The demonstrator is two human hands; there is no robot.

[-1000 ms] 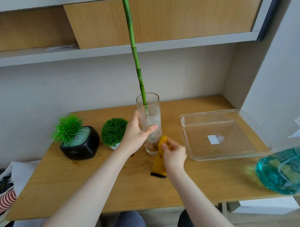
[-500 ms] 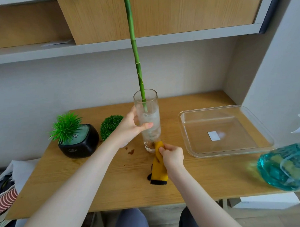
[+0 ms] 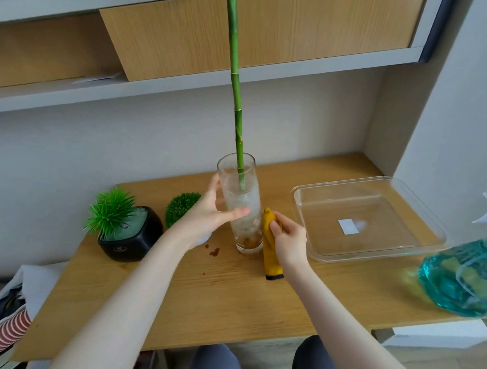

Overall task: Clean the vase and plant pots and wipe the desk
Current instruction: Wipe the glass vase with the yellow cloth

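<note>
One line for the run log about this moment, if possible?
left hand: holds glass vase | right hand: pinches yellow cloth against vase | desk: brown stains

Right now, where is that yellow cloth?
In the head view the yellow cloth is mid-desk, gripped by the right hand against the right side of the glass vase, left of the clear tray.

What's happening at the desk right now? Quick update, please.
Left hand grips glass vase. Right hand presses yellow cloth against vase's side. Brown spots on desk beside vase.
</note>
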